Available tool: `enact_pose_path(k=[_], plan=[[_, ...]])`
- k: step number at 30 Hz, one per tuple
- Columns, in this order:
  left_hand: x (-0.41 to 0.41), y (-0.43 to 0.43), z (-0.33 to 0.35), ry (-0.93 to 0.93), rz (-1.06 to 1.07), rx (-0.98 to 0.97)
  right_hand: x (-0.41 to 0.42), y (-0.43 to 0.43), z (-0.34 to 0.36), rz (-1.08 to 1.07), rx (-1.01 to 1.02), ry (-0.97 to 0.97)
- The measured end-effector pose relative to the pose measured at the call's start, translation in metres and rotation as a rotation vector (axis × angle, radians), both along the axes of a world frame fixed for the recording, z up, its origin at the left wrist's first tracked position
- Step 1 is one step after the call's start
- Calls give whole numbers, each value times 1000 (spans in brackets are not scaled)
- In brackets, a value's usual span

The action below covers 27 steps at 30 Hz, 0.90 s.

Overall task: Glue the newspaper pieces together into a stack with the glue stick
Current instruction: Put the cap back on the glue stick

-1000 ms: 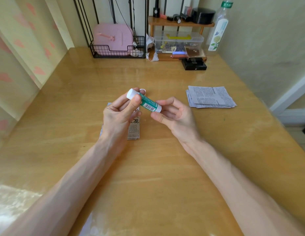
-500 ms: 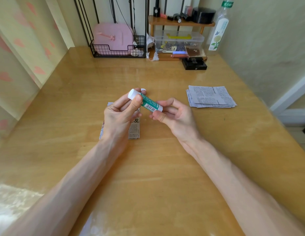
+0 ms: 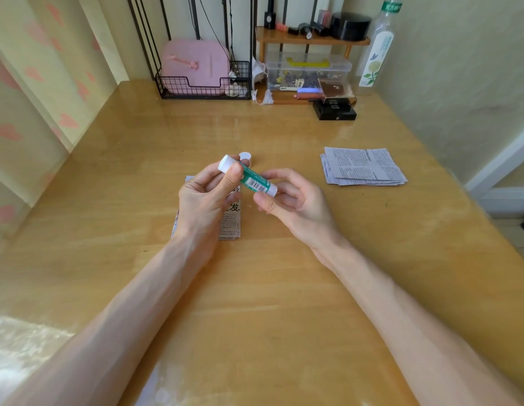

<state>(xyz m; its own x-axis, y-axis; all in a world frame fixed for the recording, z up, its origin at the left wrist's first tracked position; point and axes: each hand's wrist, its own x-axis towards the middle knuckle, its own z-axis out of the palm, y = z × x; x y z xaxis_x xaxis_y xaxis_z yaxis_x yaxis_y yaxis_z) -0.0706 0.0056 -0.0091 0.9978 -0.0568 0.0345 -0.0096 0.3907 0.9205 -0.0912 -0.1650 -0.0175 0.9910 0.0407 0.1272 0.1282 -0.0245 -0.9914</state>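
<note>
Above the middle of the glossy wooden tabletop, clasping with the left grip the far-left end of a green-and-white plastic glue stick, pinching its white base with the right grip. Running far-left to near-right along its long axis. Held just over a printed newspaper piece beneath the left grip, so likely tipping the far end down there next. Well right, a loose pile of cut newspaper pieces.

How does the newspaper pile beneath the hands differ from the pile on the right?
The near pile is half hidden behind the left hand; the right pile lies in full view. The near pile shows bold characters, the right pile only small print. Both lie flat on the table.
</note>
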Motion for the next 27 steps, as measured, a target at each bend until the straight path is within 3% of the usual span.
enact_pose_path(k=[3,8,14,19,23,27], plan=[[2,0,-3,-46,2,75,1,1,-2,-21,-78,-47],[10,4,-3,-192,-52,281,5,-7,0,-153,-29,-29],[46,4,-12,-265,125,867,11,-17,-4,-269,-25,7],[86,-5,-29,-301,225,1150,13,-22,-5,-299,-29,12],[106,-9,-38,-258,260,1278,15,-23,-7,-313,-31,14],[106,-13,-37,-271,293,1247,18,-23,-8,-328,-49,-5]])
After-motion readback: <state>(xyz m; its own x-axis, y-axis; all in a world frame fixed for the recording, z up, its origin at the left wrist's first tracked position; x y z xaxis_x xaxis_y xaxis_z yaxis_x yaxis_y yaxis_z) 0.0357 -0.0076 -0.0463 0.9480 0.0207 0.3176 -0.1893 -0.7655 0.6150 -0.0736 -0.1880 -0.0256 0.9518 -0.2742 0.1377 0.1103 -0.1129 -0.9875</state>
